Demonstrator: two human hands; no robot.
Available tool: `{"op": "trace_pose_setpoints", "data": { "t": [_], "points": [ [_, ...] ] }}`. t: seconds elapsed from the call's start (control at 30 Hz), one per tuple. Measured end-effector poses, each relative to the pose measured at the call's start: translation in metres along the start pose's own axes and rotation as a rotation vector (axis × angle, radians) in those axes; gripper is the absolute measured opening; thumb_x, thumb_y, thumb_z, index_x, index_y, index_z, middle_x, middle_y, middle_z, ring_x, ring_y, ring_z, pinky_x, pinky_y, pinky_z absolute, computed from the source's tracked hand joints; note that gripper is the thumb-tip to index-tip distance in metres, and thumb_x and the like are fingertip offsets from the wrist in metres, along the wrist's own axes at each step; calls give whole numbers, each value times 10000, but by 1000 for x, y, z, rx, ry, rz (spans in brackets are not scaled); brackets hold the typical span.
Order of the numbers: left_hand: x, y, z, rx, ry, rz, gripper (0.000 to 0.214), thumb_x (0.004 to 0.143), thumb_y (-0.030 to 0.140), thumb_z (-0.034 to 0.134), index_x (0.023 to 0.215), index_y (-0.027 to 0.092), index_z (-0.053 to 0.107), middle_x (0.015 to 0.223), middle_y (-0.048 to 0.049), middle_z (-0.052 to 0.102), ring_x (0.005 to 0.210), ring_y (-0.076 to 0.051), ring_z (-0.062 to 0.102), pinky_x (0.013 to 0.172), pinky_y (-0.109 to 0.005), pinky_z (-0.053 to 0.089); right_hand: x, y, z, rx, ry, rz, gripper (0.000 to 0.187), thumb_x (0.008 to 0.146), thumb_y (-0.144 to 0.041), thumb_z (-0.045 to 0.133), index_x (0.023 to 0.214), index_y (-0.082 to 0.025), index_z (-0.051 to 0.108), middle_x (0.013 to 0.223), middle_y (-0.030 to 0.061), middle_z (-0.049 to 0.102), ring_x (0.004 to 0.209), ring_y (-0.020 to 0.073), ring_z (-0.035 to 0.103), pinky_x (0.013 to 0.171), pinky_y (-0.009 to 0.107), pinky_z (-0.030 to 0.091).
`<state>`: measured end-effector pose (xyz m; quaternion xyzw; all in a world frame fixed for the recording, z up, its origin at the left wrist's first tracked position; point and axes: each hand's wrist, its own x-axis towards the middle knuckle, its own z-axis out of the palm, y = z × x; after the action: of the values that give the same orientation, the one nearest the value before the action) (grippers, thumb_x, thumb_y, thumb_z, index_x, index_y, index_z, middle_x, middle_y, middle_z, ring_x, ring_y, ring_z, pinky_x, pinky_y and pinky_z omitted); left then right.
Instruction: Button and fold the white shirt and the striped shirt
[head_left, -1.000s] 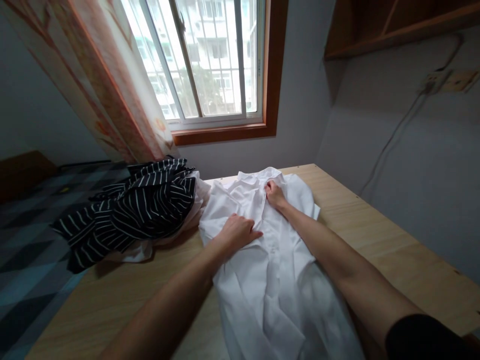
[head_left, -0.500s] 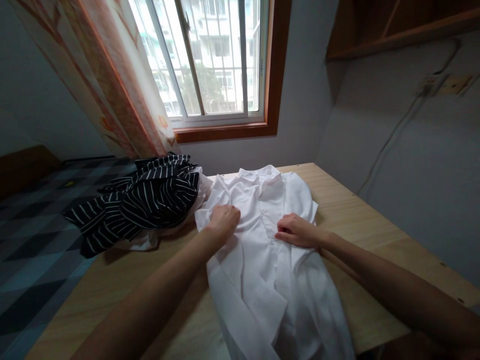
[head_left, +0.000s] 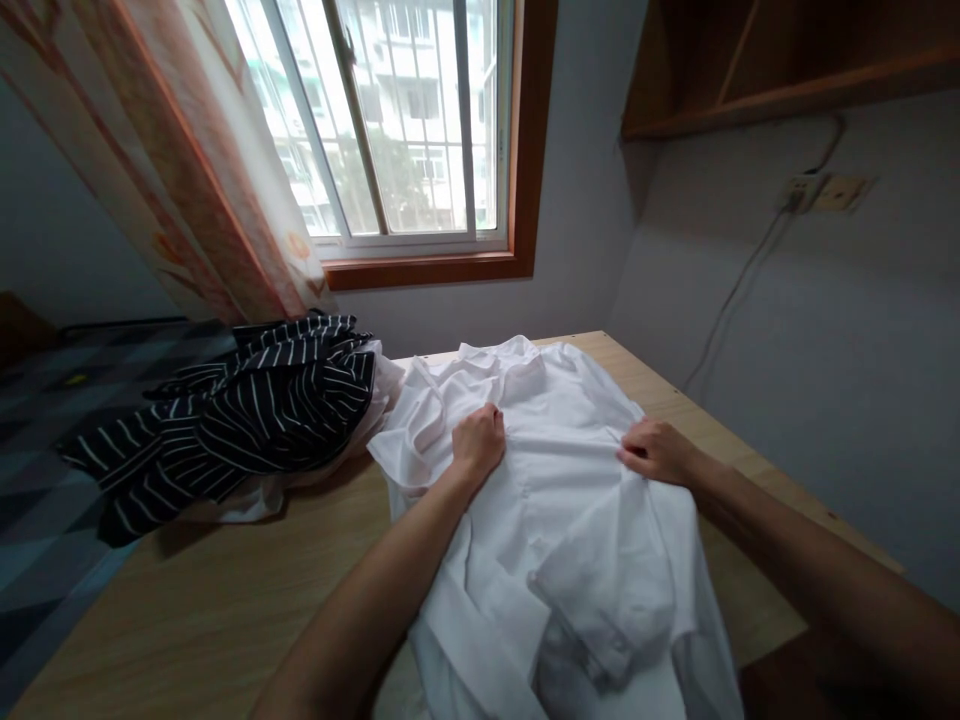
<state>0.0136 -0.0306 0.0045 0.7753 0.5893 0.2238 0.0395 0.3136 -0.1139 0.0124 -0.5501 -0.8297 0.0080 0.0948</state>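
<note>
A white shirt (head_left: 555,500) lies spread on the wooden table (head_left: 187,610), collar toward the window. My left hand (head_left: 478,440) is closed, pinching a fold of the shirt's cloth near the chest. At the shirt's right side my right hand (head_left: 656,450) grips the fabric too. Between the two hands a taut crease runs across the shirt. The shirt's lower part is rumpled and hangs over the near table edge.
A black garment with white stripes (head_left: 247,410) is heaped on the table's left, over some pale cloth. Behind are a window (head_left: 390,120) with a curtain (head_left: 195,170), a wall with a socket and cable (head_left: 806,190), and a wooden shelf (head_left: 787,60) above.
My right hand has moved from the collar down and out to the shirt's right side. My left hand has closed into a pinch on the cloth, and the shirt's chest is now pulled into a crease.
</note>
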Motion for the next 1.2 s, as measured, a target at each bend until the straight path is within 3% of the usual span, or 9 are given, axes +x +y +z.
{"op": "trace_pose_setpoints", "data": {
  "t": [0.1, 0.23, 0.33, 0.43, 0.57, 0.7, 0.97, 1.1, 1.2],
  "points": [
    [-2, 1, -1, 56, 16, -4, 360, 964, 333, 362, 907, 174, 680, 928, -138, 691, 811, -256, 651, 717, -335, 430, -3, 13, -7, -107, -78, 94, 232, 787, -275, 549, 560, -225, 551, 658, 75, 659, 644, 195, 557, 673, 304, 345],
    [-3, 1, -1, 98, 25, -5, 303, 918, 263, 423, 894, 159, 706, 925, -138, 685, 894, -268, 630, 772, -347, 428, 21, -2, -27, -138, -170, 244, 52, 691, -193, 637, 654, -229, 628, 717, 78, 692, 648, 206, 588, 593, 295, 317],
    [-3, -1, -3, 35, -10, -33, 279, 884, 209, 453, 863, 171, 728, 919, -126, 691, 916, -263, 620, 799, -348, 425, 58, -35, -32, -59, -36, 174, 52, 714, -222, 675, 766, -221, 677, 812, 93, 706, 738, 234, 618, 628, 303, 347],
    [-2, -4, -4, -39, -14, -36, 277, 880, 207, 469, 857, 191, 745, 916, -104, 697, 913, -253, 617, 807, -341, 425, 98, -75, -15, 158, 84, 64, 100, 812, -275, 626, 864, -224, 694, 908, 79, 709, 814, 225, 626, 683, 298, 387],
    [-2, -7, -5, -83, -12, -22, 269, 886, 213, 487, 876, 207, 756, 922, -86, 702, 933, -240, 616, 812, -326, 423, 129, -111, 25, 318, 65, 151, 98, 821, -225, 610, 774, -203, 693, 827, 68, 707, 760, 207, 618, 669, 287, 394],
    [1, -7, -5, -88, -22, -50, 269, 890, 216, 489, 915, 213, 757, 960, -76, 706, 959, -234, 615, 832, -321, 421, 130, -116, 47, 474, 99, 168, 111, 824, -175, 590, 777, -181, 690, 786, 46, 693, 732, 171, 602, 687, 263, 402],
    [3, -7, -2, -179, 33, -75, 254, 867, 190, 487, 916, 188, 737, 979, -84, 711, 956, -227, 615, 882, -324, 418, 123, -111, 47, 498, 41, 121, 53, 811, -143, 622, 799, -174, 664, 791, 28, 655, 761, 159, 564, 714, 260, 389],
    [0, 0, -8, -189, 29, -86, 271, 863, 186, 447, 873, 157, 717, 923, -109, 710, 923, -240, 606, 837, -328, 419, 119, -115, 50, 482, 140, 183, 70, 846, -158, 604, 790, -173, 642, 826, 44, 658, 801, 172, 562, 757, 282, 384],
    [-1, 5, -15, -234, -72, -70, 288, 853, 191, 428, 801, 156, 709, 851, -106, 710, 831, -219, 612, 756, -301, 413, 117, -117, 52, 491, 221, 254, 71, 867, -165, 582, 815, -171, 629, 849, 53, 660, 809, 178, 561, 761, 291, 380]
  ]
}}
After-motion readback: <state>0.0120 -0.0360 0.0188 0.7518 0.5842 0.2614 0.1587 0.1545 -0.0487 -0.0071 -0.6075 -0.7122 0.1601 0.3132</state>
